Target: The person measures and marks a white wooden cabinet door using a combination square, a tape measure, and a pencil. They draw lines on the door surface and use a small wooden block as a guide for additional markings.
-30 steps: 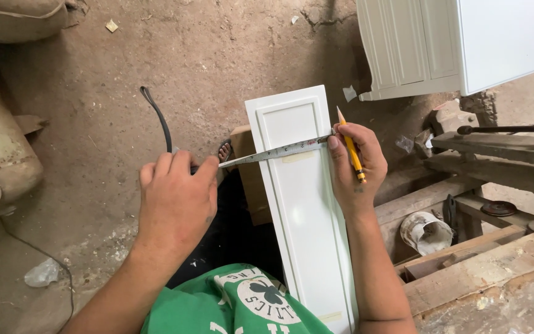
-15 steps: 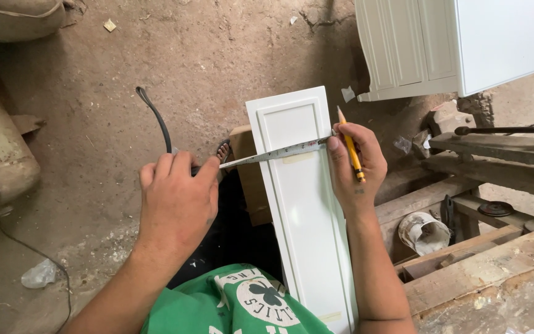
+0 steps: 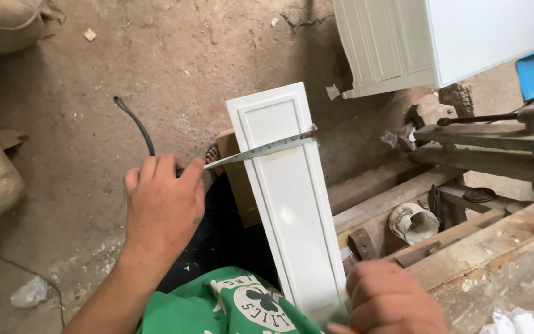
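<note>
Fingers [image 3: 156,179] of left hand [image 3: 163,207] curled around tape measure [image 3: 261,150].

The long door panel [image 3: 292,204] is painted white and looks smooth, with a soft shine. The tape measure [image 3: 261,150] across it is thin metal and a bit shiny. The floor [image 3: 174,55] is brown dirt, rough and dusty. The beams [image 3: 495,241] on the right are bare wood, rough and worn. The shirt [image 3: 217,309] is green cloth. The big cabinet [image 3: 440,37] is smooth and white, and the cable [image 3: 137,124] looks like black rubber.
</note>
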